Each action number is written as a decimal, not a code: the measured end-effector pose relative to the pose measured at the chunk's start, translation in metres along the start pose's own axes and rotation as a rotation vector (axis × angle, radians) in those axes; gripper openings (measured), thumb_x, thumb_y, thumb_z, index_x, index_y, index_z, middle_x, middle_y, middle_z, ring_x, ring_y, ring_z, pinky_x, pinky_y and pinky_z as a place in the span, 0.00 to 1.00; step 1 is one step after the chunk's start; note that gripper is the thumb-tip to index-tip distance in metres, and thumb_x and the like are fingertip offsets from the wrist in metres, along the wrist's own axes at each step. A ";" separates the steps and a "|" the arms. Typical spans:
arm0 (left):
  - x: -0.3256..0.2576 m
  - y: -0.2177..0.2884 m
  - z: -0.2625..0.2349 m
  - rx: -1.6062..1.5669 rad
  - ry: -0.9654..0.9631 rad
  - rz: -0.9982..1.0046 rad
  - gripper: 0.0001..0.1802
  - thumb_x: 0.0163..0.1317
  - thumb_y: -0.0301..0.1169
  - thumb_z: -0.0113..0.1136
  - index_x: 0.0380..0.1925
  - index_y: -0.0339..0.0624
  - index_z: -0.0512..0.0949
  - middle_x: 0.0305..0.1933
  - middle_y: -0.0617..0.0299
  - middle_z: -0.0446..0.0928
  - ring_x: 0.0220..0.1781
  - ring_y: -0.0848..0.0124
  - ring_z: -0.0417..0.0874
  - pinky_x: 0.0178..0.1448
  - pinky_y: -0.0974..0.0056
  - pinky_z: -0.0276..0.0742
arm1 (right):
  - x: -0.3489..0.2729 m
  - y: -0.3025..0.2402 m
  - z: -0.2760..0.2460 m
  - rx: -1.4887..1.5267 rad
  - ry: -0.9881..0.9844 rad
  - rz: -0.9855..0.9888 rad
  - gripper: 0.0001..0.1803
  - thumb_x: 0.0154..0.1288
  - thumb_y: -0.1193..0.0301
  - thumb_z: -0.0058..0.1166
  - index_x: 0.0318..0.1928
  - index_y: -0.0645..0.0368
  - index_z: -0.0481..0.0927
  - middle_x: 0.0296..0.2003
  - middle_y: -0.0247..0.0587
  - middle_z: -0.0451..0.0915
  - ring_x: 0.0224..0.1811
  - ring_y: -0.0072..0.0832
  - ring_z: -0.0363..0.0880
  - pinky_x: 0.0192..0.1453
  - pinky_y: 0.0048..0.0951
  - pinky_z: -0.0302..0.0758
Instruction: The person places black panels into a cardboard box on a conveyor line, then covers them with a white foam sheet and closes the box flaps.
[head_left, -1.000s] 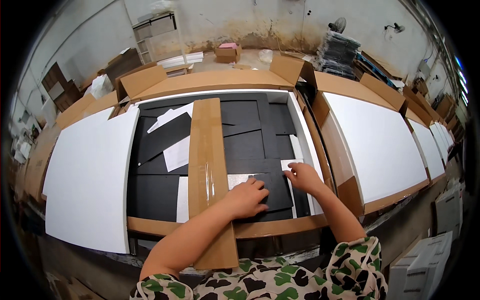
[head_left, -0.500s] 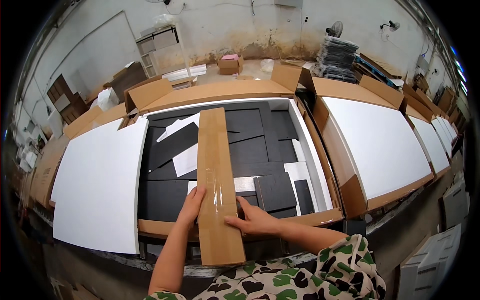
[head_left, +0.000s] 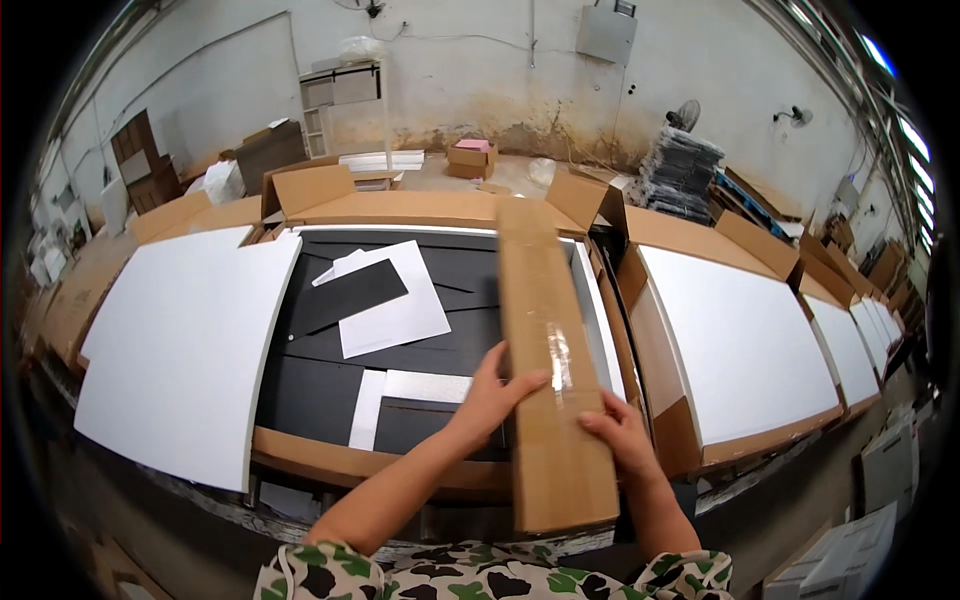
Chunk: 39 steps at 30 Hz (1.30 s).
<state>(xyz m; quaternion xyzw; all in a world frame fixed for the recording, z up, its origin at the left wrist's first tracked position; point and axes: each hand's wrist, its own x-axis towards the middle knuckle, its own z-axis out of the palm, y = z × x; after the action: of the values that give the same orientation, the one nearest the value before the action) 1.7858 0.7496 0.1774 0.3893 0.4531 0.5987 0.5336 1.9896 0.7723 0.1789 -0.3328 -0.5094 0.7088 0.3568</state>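
Being held between the left hand [head_left: 490, 396] and right hand [head_left: 622, 435], the long cardboard box [head_left: 550, 330] has been shifted right of the frame's centre; farther off, left of centre, the white sheet [head_left: 408, 322] over black panels [head_left: 318, 385] is thereby further uncovered.

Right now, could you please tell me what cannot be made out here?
In the head view:
- Whatever the long brown carton may hold: hidden by its cardboard walls, head view.
- Part of the black panels toward the right: covered by that carton, head view.
- Some fingers of the left hand: hidden behind the carton, head view.
- Whatever lies beneath the right-hand white sheet: covered by it, head view.
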 end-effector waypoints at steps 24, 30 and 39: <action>0.008 -0.052 -0.074 0.324 0.148 -0.075 0.17 0.58 0.35 0.64 0.43 0.36 0.80 0.41 0.61 0.80 0.44 0.74 0.78 0.48 0.71 0.73 | 0.098 0.016 -0.110 -0.271 0.177 0.161 0.22 0.59 0.73 0.56 0.54 0.67 0.74 0.41 0.43 0.80 0.39 0.25 0.80 0.44 0.24 0.77; 0.000 -0.070 -0.051 1.203 -0.272 0.232 0.51 0.39 0.55 0.72 0.64 0.51 0.63 0.70 0.39 0.49 0.72 0.45 0.48 0.70 0.49 0.51 | 0.091 0.013 -0.121 -0.287 0.195 0.156 0.20 0.58 0.74 0.56 0.52 0.67 0.75 0.40 0.47 0.80 0.43 0.30 0.78 0.47 0.29 0.76; 0.010 -0.067 -0.062 1.398 -0.268 0.336 0.54 0.33 0.55 0.73 0.64 0.51 0.63 0.62 0.41 0.58 0.66 0.45 0.56 0.68 0.48 0.54 | 0.031 -0.013 -0.038 -1.390 -0.097 -0.452 0.29 0.50 0.69 0.65 0.55 0.58 0.74 0.58 0.49 0.68 0.62 0.45 0.62 0.65 0.41 0.62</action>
<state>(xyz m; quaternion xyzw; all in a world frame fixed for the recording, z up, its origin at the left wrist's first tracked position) 1.7446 0.7531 0.0950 0.7732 0.5944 0.1906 0.1122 2.0069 0.8202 0.1779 -0.3376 -0.9129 0.1450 0.1778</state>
